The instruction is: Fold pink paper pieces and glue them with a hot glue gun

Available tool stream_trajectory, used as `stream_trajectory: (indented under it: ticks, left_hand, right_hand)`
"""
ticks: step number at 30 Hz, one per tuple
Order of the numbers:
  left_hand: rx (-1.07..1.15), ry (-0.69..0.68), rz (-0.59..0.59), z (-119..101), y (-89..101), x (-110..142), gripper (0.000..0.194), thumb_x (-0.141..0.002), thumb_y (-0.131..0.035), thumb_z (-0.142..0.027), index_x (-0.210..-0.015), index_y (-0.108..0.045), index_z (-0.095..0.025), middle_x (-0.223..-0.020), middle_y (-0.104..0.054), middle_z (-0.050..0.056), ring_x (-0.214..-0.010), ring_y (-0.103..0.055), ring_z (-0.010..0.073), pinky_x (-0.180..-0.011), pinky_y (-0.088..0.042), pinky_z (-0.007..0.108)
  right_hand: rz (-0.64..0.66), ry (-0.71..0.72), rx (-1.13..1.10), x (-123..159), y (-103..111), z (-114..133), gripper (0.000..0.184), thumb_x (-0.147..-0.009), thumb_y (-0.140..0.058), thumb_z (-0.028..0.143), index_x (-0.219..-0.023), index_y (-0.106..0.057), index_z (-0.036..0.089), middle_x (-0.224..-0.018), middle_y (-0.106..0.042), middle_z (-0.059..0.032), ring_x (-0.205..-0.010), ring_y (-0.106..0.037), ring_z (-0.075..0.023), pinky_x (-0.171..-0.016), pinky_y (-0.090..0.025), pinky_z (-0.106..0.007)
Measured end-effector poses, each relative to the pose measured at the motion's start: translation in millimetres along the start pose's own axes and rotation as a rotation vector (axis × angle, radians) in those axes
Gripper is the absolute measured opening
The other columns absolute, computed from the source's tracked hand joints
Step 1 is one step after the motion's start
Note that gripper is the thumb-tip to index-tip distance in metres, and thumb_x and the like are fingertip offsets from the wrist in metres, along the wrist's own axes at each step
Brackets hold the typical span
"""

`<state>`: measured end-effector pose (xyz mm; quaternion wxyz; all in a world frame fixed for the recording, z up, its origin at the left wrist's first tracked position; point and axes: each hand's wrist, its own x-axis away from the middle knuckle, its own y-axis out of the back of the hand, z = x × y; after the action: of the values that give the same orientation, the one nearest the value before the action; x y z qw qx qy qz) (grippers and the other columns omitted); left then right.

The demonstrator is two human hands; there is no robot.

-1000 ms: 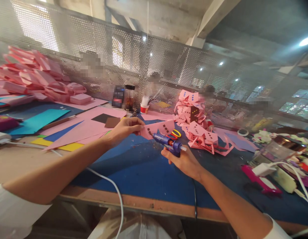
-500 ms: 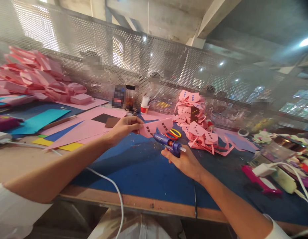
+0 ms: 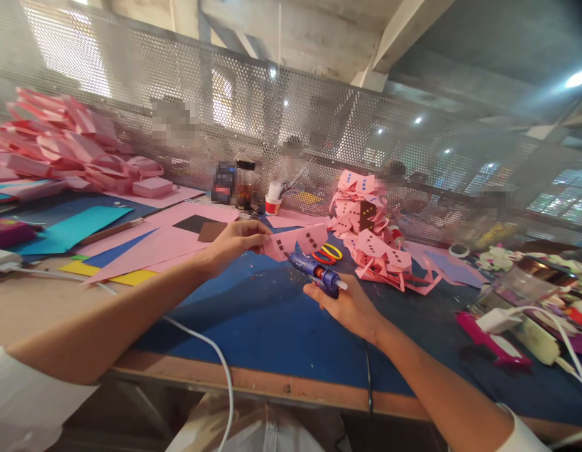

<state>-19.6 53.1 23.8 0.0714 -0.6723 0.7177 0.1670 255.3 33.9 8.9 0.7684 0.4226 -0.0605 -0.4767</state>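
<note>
Pinched between the thumb and fingers of my left hand (image 3: 241, 242) is a pink paper cutout (image 3: 293, 243) with small dark squares on it, held up above the blue table mat (image 3: 253, 314). My right hand (image 3: 350, 307) is wrapped round a blue glue gun (image 3: 316, 273), a pale glue stick poking out of its back end. The gun's nozzle meets the lower edge of the cutout, touching or very close. Just behind the gun lie scissors (image 3: 329, 253) with red and yellow handles.
Pink cutouts with square marks (image 3: 366, 213) are heaped at back right. At far left rises a pile of folded pink paper pieces (image 3: 64, 144). Coloured sheets (image 3: 130, 257), a paper cup (image 3: 272, 204) and a dark-lidded jar (image 3: 245, 185) stand or lie around. A white cable (image 3: 220, 358) crosses the front edge.
My right hand and the glue gun have shifted very slightly to the left. My left hand and the pink cutout look nearly still.
</note>
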Motion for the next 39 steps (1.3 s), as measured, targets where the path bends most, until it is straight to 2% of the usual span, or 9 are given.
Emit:
stream_trajectory:
  ticks: [12,25,39]
  left_hand:
    - [0.016,-0.001,0.024,0.0,0.2,0.2,0.016,-0.078,-0.068,-0.028,-0.086,-0.067,-0.014,-0.072,-0.063,0.001,-0.063,-0.054,0.0105,-0.059,-0.042,0.023]
    - [0.028,0.014,0.03,1.2,0.3,-1.1,0.015,-0.078,-0.068,-0.028,-0.085,-0.067,-0.015,-0.073,-0.063,0.001,-0.062,-0.054,0.0106,-0.06,-0.042,0.023]
    - [0.024,0.016,0.021,2.1,0.5,-1.2,0.017,-0.077,-0.07,-0.029,-0.084,-0.068,-0.014,-0.072,-0.063,0.001,-0.062,-0.054,0.0107,-0.06,-0.042,0.024]
  right_hand:
    - [0.018,-0.006,0.042,0.5,1.5,3.3,0.039,-0.089,-0.055,0.053,-0.067,-0.05,0.021,-0.057,-0.058,0.0006,-0.054,-0.052,-0.0139,-0.054,-0.039,-0.025]
    - [-0.018,0.076,0.12,-0.6,3.2,6.4,0.037,-0.09,-0.055,0.049,-0.068,-0.045,0.021,-0.061,-0.049,0.0023,-0.057,-0.041,-0.0122,-0.055,-0.033,-0.025]
    - [-0.001,0.051,0.155,-1.5,3.3,7.3,0.037,-0.089,-0.056,0.049,-0.068,-0.045,0.021,-0.063,-0.052,0.0011,-0.058,-0.045,-0.0135,-0.056,-0.032,-0.025]
